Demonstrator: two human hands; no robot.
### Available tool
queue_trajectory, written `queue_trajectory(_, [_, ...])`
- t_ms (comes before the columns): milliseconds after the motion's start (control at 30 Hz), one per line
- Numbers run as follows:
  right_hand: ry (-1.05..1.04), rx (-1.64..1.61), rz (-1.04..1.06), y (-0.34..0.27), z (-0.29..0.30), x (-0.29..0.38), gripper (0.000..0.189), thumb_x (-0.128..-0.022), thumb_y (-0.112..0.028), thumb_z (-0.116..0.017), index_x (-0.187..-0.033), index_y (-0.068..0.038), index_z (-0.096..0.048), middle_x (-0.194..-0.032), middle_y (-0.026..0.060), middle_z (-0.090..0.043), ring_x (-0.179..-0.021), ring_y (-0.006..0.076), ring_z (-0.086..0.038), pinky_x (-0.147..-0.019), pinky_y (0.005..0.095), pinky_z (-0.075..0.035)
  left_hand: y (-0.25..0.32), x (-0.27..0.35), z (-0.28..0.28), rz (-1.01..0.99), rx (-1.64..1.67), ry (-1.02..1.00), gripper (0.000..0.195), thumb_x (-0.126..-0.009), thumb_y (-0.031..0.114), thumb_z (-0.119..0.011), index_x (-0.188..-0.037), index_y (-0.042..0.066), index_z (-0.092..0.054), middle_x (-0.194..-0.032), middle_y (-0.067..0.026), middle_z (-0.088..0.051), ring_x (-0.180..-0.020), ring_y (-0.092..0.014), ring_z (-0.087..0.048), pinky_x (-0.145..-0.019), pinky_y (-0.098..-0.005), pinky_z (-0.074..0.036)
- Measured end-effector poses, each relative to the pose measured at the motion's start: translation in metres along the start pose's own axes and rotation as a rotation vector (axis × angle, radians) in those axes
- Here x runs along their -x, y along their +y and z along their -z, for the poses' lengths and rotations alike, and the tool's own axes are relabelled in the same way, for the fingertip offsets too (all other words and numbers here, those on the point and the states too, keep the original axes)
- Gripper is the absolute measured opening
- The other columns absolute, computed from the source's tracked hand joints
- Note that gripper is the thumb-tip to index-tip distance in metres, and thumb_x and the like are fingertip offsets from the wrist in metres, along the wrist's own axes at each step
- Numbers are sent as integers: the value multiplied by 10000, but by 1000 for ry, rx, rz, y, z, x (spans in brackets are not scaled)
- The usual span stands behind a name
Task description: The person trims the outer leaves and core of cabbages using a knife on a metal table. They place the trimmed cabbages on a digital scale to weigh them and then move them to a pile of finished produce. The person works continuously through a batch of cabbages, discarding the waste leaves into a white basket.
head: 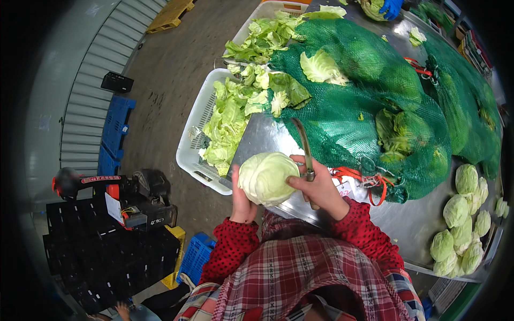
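Note:
A trimmed pale green cabbage is held up between my two hands, above the near left edge of the steel table. My left hand supports its left side with the palm and fingers. In my right hand is a curved-blade knife, its blade pointing away from me and its handle end showing below the palm. The thumb of that same hand presses on the cabbage's right side. Just beyond, a green mesh sack with cabbages inside lies on the table, red ties at its near end.
White plastic baskets of cabbage leaves stand along the table's left side. Several trimmed cabbages are piled at the right. Another person's blue-gloved hand touches a cabbage at the far side. Black crates stand on the floor, lower left.

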State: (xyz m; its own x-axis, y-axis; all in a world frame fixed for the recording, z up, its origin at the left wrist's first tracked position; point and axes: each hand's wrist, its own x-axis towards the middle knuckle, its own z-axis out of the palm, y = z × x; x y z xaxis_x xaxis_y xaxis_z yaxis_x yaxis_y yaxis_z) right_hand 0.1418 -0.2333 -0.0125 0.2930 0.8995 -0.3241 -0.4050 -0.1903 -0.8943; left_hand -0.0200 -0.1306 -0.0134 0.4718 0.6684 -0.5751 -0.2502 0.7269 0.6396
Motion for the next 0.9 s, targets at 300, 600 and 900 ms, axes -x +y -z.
queue_trajectory(300, [-10,-50,-46,-3,13,22,283,-935,-186,-619,-1201,-93,-639,-720,-34,-583,-419,15,-425,-370,190,-312,-16,2,25,95,291,-214,708,-948,605,-301,-1352,46,-461,-1354,-170,-512,-1222,-329,-511,-1030,-473,-408])
queue_trajectory(600, [263,212,337,-2,68,91,712,-727,-166,-811,-1360,-105,-493,-1159,87,-616,-1024,153,-573,-792,257,-486,-46,1,-62,76,-209,-260,729,-954,595,-267,-1363,20,-448,-1328,-157,-542,-1228,-325,-515,-1038,-468,-416])
queue_trajectory(900, [397,-966,479,63,165,198,649,-853,-435,-604,-1367,-69,-454,-1191,95,-637,-928,191,-668,-685,299,-573,-75,47,-175,195,-605,-1128,784,-888,439,-619,-1446,16,-268,-1280,-200,-529,-1035,-292,-632,-796,-387,-559])
